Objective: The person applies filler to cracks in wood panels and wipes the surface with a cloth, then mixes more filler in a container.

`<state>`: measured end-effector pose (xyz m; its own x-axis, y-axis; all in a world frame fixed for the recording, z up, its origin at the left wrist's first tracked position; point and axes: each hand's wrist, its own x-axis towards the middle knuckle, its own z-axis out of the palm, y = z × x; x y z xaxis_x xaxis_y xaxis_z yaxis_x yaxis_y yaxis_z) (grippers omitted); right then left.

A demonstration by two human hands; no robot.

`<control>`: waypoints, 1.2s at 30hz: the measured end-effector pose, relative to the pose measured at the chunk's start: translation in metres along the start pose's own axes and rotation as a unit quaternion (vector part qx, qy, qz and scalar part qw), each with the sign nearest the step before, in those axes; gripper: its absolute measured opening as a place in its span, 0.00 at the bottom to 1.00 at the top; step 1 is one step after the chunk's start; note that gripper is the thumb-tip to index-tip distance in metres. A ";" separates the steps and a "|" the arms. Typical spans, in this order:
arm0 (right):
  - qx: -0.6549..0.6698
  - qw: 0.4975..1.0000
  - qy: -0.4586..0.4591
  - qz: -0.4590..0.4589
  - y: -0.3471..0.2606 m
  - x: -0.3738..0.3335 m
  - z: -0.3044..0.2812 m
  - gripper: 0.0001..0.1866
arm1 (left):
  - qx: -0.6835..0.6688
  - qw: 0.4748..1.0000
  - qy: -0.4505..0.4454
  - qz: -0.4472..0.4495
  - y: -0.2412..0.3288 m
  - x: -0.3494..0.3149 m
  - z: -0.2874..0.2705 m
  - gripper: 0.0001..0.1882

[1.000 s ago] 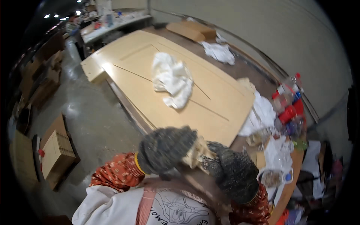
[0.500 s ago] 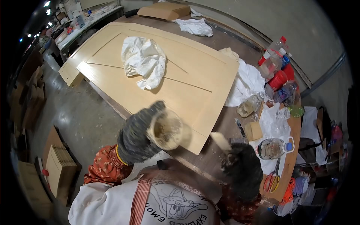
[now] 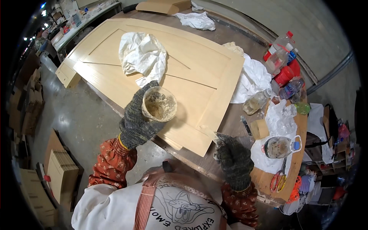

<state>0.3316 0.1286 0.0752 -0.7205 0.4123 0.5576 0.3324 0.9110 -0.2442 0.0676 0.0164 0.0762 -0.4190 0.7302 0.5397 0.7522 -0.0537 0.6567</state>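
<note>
My left hand (image 3: 135, 120), in a dark knitted glove, is wrapped round a clear plastic cup (image 3: 160, 104). Pale brown residue coats the cup's inside, and its mouth faces up toward me over the cream door panel (image 3: 195, 48). At the panel's near right corner is my right hand (image 3: 234, 159), gloved the same way with its fingers closed. A pale tip shows at those fingers, but the thing they hold is mostly hidden. A crumpled white cloth (image 3: 142, 55) lies on the panel beyond the cup.
To the right stand several bottles (image 3: 278, 59), a handled jug (image 3: 278, 147), a tan block (image 3: 260, 129) and a dark pen-like tool (image 3: 245, 125). Scissors (image 3: 276, 183) lie near the bench's right edge. A cardboard box (image 3: 163, 6) sits at the back; stacked panels (image 3: 61, 172) stand on the left floor.
My left hand has moved farther over the panel with the cup. My right hand has moved up and left to the panel's corner; the pale piece it held now shows only at its tip.
</note>
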 end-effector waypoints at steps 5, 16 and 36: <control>0.117 0.989 0.011 0.089 -0.005 0.009 0.006 0.12 | 0.003 1.000 0.007 0.006 -0.007 -0.003 -0.001 0.43; 0.059 0.998 -0.023 -0.002 0.003 0.011 0.014 0.13 | -0.038 0.999 0.009 0.003 -0.014 -0.007 -0.001 0.43; 0.093 0.995 -0.029 -0.016 0.017 0.024 0.016 0.21 | -0.017 0.999 0.036 -0.011 -0.009 -0.005 0.001 0.39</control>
<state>0.3105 0.1542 0.0716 -0.7644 0.3772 0.5229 0.1931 0.9077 -0.3725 0.0633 0.0136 0.0673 -0.4710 0.6813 0.5604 0.7256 -0.0622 0.6853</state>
